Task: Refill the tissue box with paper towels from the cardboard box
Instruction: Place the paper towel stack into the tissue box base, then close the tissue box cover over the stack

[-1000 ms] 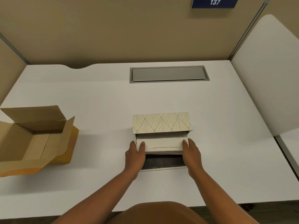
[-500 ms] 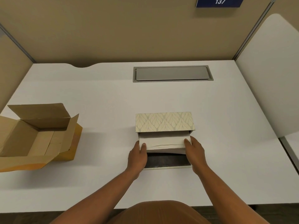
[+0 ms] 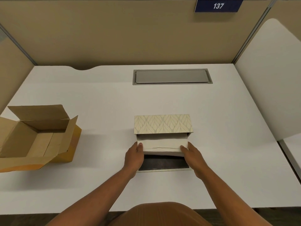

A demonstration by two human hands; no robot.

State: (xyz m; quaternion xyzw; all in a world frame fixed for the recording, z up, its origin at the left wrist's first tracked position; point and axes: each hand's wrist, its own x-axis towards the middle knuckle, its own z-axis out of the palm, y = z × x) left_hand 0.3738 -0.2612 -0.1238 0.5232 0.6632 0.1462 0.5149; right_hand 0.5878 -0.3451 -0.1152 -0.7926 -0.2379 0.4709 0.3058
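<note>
Hands gripping towel stack ends, box mouth

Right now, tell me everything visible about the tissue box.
The tissue box sits mid-table, its side with a pale leaf pattern facing up. Its near side is open, with a dark-lined flap lying flat on the white table. A stack of white paper towels sits partly inside, gripped at its ends by the left hand and right hand.

"137" on blue wall sign
</note>
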